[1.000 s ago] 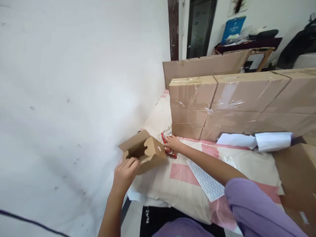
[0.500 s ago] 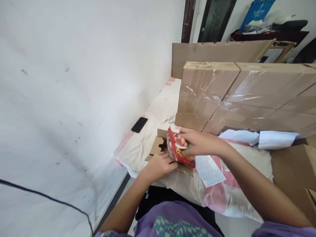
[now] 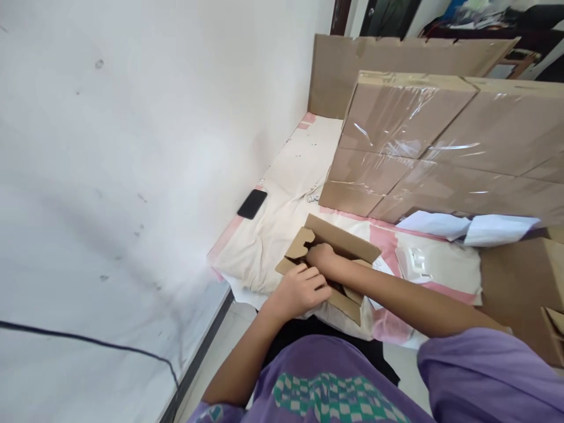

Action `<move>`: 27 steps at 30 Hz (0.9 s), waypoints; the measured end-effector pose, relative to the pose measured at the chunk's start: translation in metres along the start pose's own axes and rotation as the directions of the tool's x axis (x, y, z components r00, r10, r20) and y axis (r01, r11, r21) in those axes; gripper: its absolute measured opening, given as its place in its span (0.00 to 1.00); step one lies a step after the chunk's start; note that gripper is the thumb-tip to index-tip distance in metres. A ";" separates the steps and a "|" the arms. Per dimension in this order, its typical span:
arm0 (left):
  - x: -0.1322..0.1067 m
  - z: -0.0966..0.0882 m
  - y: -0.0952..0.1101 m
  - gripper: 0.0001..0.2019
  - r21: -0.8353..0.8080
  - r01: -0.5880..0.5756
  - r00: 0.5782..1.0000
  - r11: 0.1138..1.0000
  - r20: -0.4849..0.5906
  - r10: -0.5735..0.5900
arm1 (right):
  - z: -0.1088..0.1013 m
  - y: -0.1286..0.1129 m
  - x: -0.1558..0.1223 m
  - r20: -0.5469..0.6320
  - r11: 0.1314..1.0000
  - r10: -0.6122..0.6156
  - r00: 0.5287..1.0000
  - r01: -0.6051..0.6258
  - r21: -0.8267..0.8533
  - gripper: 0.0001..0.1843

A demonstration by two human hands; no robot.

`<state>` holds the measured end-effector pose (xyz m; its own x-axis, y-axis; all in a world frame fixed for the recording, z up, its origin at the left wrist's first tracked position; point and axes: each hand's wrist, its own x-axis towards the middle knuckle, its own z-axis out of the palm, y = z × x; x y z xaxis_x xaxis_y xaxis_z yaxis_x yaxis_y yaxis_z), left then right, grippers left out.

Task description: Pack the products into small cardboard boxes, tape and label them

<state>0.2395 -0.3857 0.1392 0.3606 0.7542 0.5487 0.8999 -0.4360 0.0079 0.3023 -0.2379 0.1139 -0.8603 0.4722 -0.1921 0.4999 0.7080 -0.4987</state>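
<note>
A small brown cardboard box (image 3: 337, 241) lies open on the pink-and-cream cloth (image 3: 282, 223), near its front edge. My left hand (image 3: 299, 291) grips the box's near wall, fingers curled over the rim. My right hand (image 3: 321, 256) reaches down inside the box; its fingers are hidden by the cardboard. The red packet seen a moment ago does not show.
A row of taped brown cartons (image 3: 440, 141) stands behind the box, with a flat cardboard sheet (image 3: 374, 59) further back. A black phone (image 3: 252, 204) lies by the white wall (image 3: 132, 147). White papers (image 3: 467, 226) rest at the cartons' foot. Another carton (image 3: 520, 288) sits right.
My right hand picked up the red packet from beside the cartons and carried it into the open box. The left hand turned the box upright and holds its rim.
</note>
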 end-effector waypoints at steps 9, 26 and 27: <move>-0.011 -0.005 -0.012 0.07 -0.126 0.010 1.000 0.992 -0.010 -0.011 | -0.080 0.009 -0.097 -0.151 0.909 -0.287 0.946 0.220 -0.354 0.12; -0.021 0.014 -0.054 0.42 -0.430 0.815 0.536 0.390 0.300 -0.789 | 0.015 0.080 -0.171 -0.653 0.975 -0.051 0.756 0.179 0.131 0.28; -0.016 0.018 -0.049 0.39 -0.401 0.825 0.525 0.398 0.283 -0.803 | 0.013 0.082 -0.167 -0.689 0.978 0.022 0.724 0.128 0.167 0.32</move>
<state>0.1942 -0.3677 0.1153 -0.4641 0.8846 0.0451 0.5570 0.2519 0.7914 0.4855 -0.2658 0.0940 -0.5435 0.7197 0.4320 0.3619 0.6652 -0.6531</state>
